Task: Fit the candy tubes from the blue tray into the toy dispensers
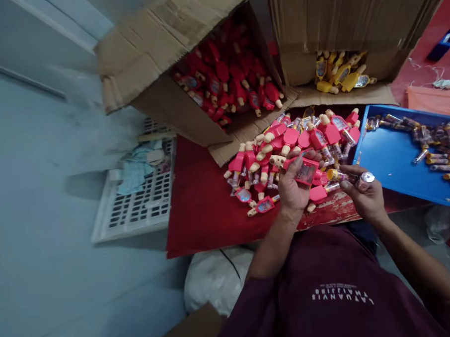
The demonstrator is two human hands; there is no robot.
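My left hand (292, 188) is closed around a red plastic toy (306, 172) with a clear window and a beige, finger-like end. In my right hand (367, 199) are small clear tubes; one tube (334, 175) points its yellow end at the toy, and another tube (365, 178) shows a silvery end. A small gap appears between the yellow-ended tube and the toy, though I cannot tell for sure. Beneath and beyond both hands lies a heap of similar red toys (290, 137), many with tubes attached.
One cardboard box (196, 107) holds more red toys; another box (338, 19) holds yellow ones (342, 74). To the right, a blue tray (384, 151) carries several loose tubes (442, 136). A white plastic crate (137, 212) stands left of the red table (200, 204).
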